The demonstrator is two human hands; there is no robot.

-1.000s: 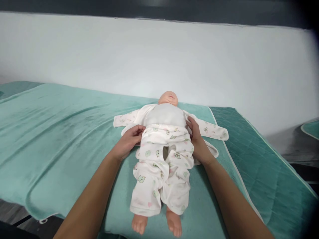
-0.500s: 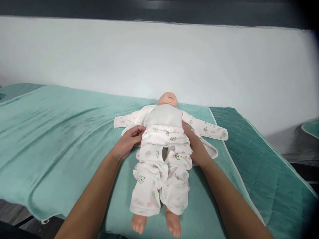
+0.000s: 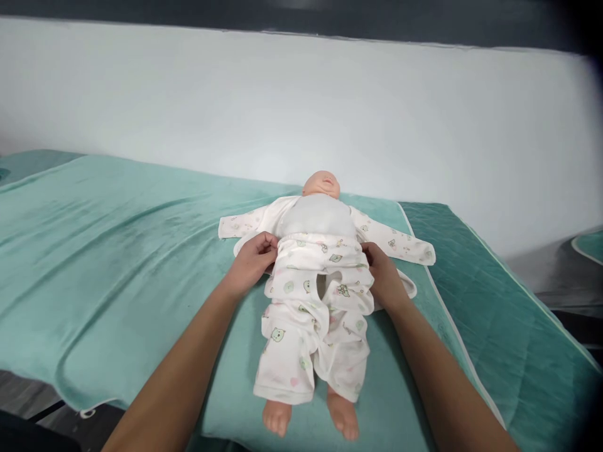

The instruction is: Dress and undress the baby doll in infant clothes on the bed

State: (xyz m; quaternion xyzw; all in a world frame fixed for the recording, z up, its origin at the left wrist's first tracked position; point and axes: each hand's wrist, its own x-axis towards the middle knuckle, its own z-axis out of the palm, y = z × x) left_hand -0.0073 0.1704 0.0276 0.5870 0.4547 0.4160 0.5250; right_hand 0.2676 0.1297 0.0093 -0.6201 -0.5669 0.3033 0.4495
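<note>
A baby doll lies on its back, head toward the wall and bare feet toward me. It wears white printed baby pants with a split crotch, pulled up to the belly. Its printed baby jacket is spread open, sleeves out to both sides, leaving the grey torso bare. My left hand is closed at the left end of the waistband, fingertips pinching its edge. On the opposite side, my right hand is closed on the waistband too, its fingertips partly hidden by the cloth.
A light green sheet with soft folds covers the surface under the doll. Darker green quilted cloth lies along the right. Behind the doll's head rises a white wall. Dark floor shows at the lower left.
My right hand has shifted from lying along the doll's side to the waistband's edge, fingers now bent. My left hand stays at the waistband. The whole view has shifted slightly.
</note>
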